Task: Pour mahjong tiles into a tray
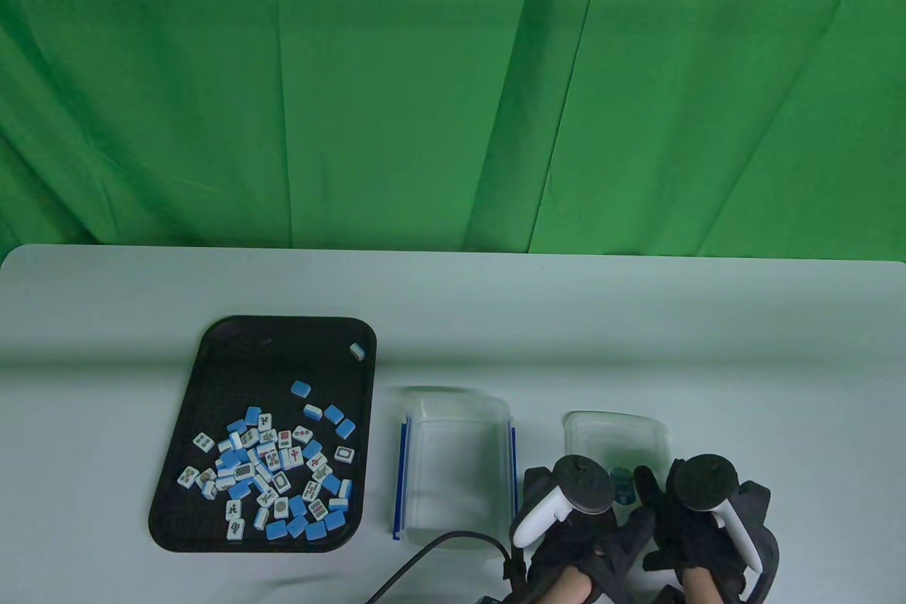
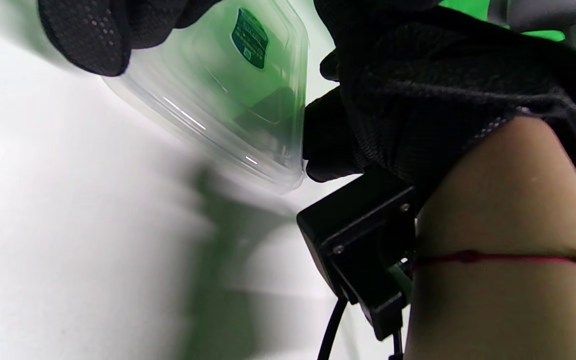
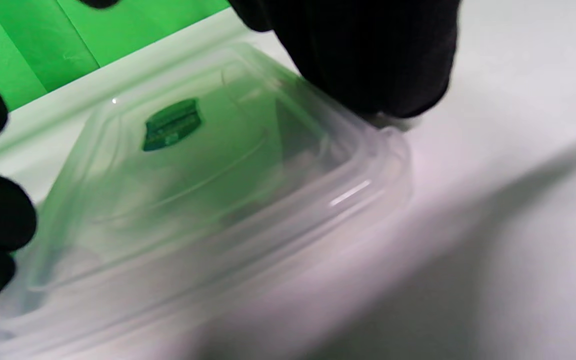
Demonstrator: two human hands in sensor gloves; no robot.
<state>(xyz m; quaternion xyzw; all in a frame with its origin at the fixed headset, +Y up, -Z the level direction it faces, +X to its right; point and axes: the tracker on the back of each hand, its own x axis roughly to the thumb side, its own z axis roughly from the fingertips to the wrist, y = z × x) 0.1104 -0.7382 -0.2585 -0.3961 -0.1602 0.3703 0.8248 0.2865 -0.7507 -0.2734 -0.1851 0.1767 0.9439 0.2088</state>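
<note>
While both hands' fingers (image 3: 368,60) grip lid (image 3: 208,200) | tilted off table (image 1: 453,306)

Overhead table view, wrist views close, seemingly tilted

This is a staged recording setup, a studio or lab corner rather than a home or shop. A creased green backdrop cloth (image 1: 453,87) hangs across the whole far side, well beyond the hands, and fills everything above the table edge. The white table (image 1: 637,335) carries only a few props: a black tray (image 1: 212,377) far to the left of the hands and a clear plastic box (image 1: 456,462) just left of them. Both hands wear black sensor gloves with trackers strapped on, the left hand (image 1: 566,526) and the right hand (image 1: 697,526) alike. A black cable (image 1: 439,547) trails off the near edge beside the left hand, and a small camera mount (image 2: 363,250) is fixed at the right wrist.
</note>
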